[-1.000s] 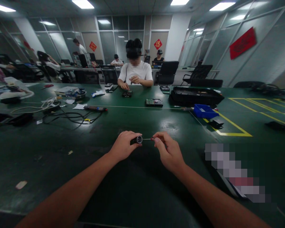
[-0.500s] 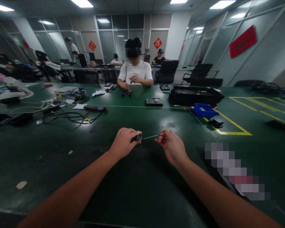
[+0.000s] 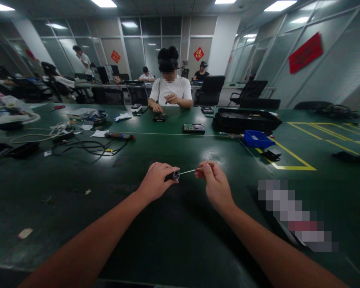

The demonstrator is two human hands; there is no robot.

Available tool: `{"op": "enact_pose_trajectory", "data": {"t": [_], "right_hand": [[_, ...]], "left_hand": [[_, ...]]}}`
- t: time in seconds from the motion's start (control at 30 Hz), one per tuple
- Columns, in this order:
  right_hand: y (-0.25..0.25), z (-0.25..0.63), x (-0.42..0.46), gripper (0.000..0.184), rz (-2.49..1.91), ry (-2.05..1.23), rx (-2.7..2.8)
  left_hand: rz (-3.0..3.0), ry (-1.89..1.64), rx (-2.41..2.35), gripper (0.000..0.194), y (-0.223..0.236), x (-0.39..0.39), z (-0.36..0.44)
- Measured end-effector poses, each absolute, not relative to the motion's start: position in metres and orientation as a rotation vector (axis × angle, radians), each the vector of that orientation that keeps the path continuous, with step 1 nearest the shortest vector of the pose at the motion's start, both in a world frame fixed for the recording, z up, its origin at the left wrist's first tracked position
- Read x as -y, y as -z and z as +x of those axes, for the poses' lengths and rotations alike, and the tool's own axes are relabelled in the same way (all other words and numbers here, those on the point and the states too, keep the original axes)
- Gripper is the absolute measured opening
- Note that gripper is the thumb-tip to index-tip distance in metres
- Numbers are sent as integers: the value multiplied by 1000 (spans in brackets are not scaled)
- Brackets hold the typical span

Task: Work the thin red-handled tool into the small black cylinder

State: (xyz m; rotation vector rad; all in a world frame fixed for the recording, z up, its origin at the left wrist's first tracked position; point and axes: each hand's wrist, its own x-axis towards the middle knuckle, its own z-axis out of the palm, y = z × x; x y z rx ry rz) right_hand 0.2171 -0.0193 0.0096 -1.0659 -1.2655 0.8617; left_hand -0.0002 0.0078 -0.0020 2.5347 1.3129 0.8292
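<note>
My left hand is closed round a short black screwdriver handle whose silver collar points right. A thin metal bit runs from that collar to my right hand, which pinches the bit's far end between thumb and fingers. Both hands hover just above the green table at its middle, a hand's width apart. Whether the bit sits in the collar or just outside it I cannot tell.
A person in a white shirt works opposite on a small device. A circuit board, a black tray and a blue bin lie at the far right. Cables and another screwdriver lie far left.
My right hand first drew away from the handle, exposing more of the bit, then came slightly back. The bit now tilts upward to the right. The left hand barely moved.
</note>
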Motion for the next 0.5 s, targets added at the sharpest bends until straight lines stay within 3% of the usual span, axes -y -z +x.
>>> {"op": "enact_pose_trajectory", "data": {"t": [0.5], "right_hand": [[-14,217,22,24,-1101,-768,1444]], "left_hand": [[2611,-702,-1269,39,7,-9,1]]}}
